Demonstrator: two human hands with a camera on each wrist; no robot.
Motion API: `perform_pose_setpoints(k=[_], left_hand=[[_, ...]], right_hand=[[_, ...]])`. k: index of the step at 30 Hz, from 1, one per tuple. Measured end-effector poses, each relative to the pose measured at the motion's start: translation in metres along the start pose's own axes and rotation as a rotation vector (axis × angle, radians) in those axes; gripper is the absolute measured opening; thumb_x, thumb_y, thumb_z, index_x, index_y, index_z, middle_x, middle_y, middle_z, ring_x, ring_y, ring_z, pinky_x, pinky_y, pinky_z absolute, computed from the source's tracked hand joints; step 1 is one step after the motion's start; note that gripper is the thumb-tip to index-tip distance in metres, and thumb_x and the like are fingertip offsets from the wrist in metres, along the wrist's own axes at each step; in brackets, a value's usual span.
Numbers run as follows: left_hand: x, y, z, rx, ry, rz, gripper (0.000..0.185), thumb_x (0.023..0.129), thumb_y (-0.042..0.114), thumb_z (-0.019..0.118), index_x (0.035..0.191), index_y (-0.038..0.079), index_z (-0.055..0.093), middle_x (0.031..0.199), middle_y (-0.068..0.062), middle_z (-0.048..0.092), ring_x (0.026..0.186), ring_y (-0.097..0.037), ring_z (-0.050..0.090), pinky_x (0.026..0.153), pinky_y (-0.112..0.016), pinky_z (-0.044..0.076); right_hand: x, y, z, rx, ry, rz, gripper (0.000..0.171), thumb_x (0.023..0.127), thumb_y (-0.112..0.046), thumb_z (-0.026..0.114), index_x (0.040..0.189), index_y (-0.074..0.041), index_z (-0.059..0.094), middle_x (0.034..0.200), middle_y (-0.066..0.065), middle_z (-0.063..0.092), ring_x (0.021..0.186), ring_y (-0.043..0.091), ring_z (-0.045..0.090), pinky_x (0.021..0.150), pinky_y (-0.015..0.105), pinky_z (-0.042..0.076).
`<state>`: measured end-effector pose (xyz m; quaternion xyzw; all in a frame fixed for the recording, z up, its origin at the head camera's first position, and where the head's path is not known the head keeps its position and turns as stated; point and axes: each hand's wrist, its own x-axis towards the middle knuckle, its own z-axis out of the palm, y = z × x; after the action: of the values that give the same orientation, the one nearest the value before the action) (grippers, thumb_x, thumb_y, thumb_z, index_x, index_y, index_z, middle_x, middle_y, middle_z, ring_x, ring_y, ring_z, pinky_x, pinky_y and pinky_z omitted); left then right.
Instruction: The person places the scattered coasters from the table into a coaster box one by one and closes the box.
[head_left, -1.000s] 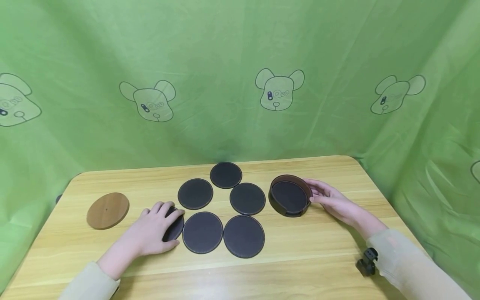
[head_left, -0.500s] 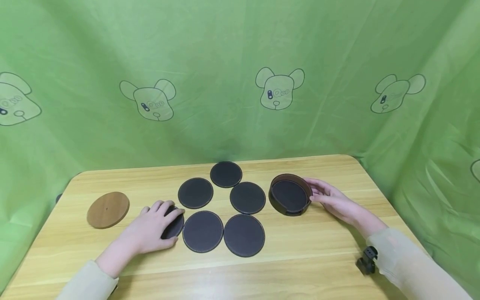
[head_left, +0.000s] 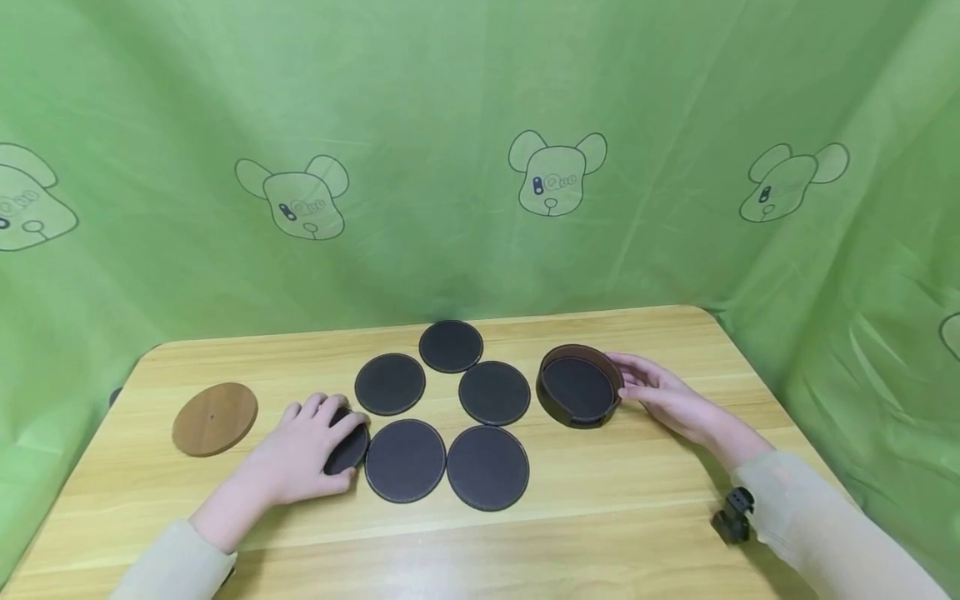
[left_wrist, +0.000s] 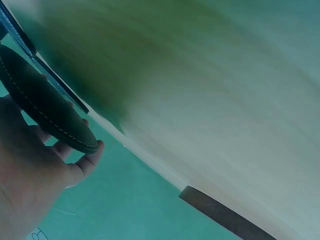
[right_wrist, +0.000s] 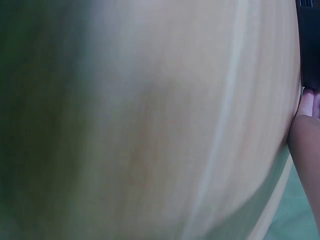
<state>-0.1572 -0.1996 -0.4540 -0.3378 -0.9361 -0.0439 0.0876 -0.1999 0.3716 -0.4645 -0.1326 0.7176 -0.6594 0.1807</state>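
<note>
Several dark round coasters with pale stitching lie on a wooden table (head_left: 600, 517). My left hand (head_left: 318, 437) covers the leftmost coaster (head_left: 349, 450), fingers on top and thumb at its edge. In the left wrist view this coaster (left_wrist: 45, 105) is tilted off the table, with my left hand (left_wrist: 35, 170) curled under its rim. At the right stands a dark brown round holder (head_left: 579, 388) with a coaster inside. My right hand (head_left: 652, 393) grips its right wall. The right wrist view shows only a fingertip (right_wrist: 306, 145) beside the holder (right_wrist: 310, 45).
Five more coasters lie flat between the hands, among them ones at the back (head_left: 451, 346) and the front (head_left: 487, 467). A light wooden disc (head_left: 214, 418) lies at the far left. Green cloth hangs behind and around the table.
My left hand has closed a little more around the leftmost coaster and hides more of it. The right hand and the holder have stayed in place.
</note>
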Motion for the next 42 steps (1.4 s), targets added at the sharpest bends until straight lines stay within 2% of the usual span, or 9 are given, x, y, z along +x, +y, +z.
perform_pose_setpoints(k=[8, 13, 23, 32, 42], left_hand=[[0.012, 0.004, 0.005, -0.002, 0.011, 0.043, 0.073, 0.073, 0.049, 0.076, 0.139, 0.02, 0.064, 0.134, -0.012, 0.058, 0.119, -0.033, 0.055, 0.087, -0.049, 0.045], [0.022, 0.01, 0.007, -0.003, 0.012, 0.065, 0.074, 0.074, 0.051, 0.076, 0.14, 0.021, 0.062, 0.136, -0.014, 0.057, 0.122, -0.034, 0.054, 0.09, -0.051, 0.045], [0.042, 0.022, 0.007, -0.002, 0.024, 0.13, 0.07, 0.074, 0.048, 0.075, 0.138, 0.02, 0.064, 0.135, -0.01, 0.058, 0.121, -0.031, 0.052, 0.089, -0.046, 0.043], [0.059, 0.032, 0.008, -0.021, -0.004, 0.143, 0.068, 0.077, 0.049, 0.074, 0.137, 0.02, 0.063, 0.139, -0.011, 0.057, 0.126, -0.034, 0.05, 0.101, -0.058, 0.046], [0.081, 0.042, 0.008, -0.005, -0.011, 0.194, 0.067, 0.078, 0.049, 0.071, 0.139, 0.021, 0.062, 0.137, -0.009, 0.057, 0.126, -0.033, 0.05, 0.095, -0.054, 0.045]], right_hand=[[-0.001, 0.002, -0.001, 0.006, -0.004, -0.003, 0.058, 0.107, 0.002, 0.052, 0.162, 0.0, 0.033, 0.146, -0.017, 0.058, 0.133, -0.004, 0.056, 0.107, 0.01, 0.044], [-0.002, 0.003, -0.001, 0.004, -0.006, 0.007, 0.059, 0.108, 0.001, 0.052, 0.163, 0.002, 0.03, 0.147, -0.017, 0.057, 0.133, -0.005, 0.056, 0.107, 0.01, 0.043], [-0.003, 0.005, -0.001, -0.011, 0.006, 0.024, 0.061, 0.108, 0.0, 0.052, 0.163, 0.004, 0.027, 0.146, -0.018, 0.056, 0.133, -0.006, 0.056, 0.107, 0.01, 0.044], [-0.003, 0.003, 0.0, -0.021, 0.012, 0.032, 0.062, 0.108, -0.002, 0.053, 0.164, 0.004, 0.026, 0.146, -0.017, 0.057, 0.133, -0.004, 0.055, 0.107, 0.009, 0.043], [-0.001, 0.001, -0.001, -0.017, 0.017, 0.024, 0.061, 0.107, -0.001, 0.054, 0.163, 0.001, 0.03, 0.146, -0.017, 0.056, 0.134, -0.005, 0.055, 0.108, 0.009, 0.041]])
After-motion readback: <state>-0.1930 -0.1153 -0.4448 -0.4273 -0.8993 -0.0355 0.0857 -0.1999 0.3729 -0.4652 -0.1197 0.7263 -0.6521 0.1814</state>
